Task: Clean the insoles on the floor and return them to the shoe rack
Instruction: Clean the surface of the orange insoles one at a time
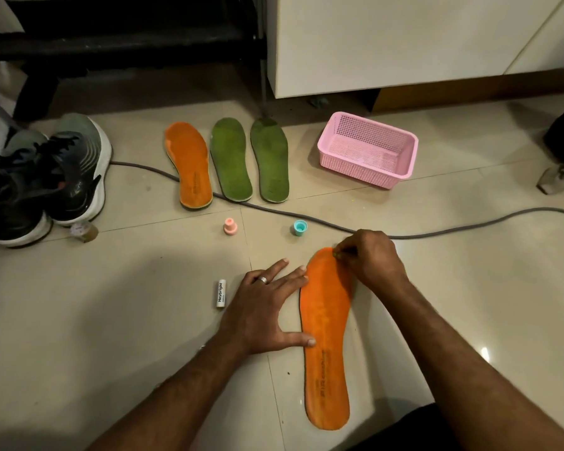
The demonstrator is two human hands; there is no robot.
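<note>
Under both hands lies the orange insole (326, 336): left hand (264, 312) flat w/ fingers straight, pressing its near edge; right hand (370, 260) pinches sth small & greenish at the toe, can't tell what. Risk: w/ only light edge pressure the insole could skid on the glossy tile. Beyond the hands, three more insoles (232, 161) wait uncleaned, well apart

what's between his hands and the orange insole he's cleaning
Nothing visible. The left hand lies flat on the floor with its fingertips against the near orange insole, and the right hand is already on its toe end, pinching something small that I can't make out.
</note>
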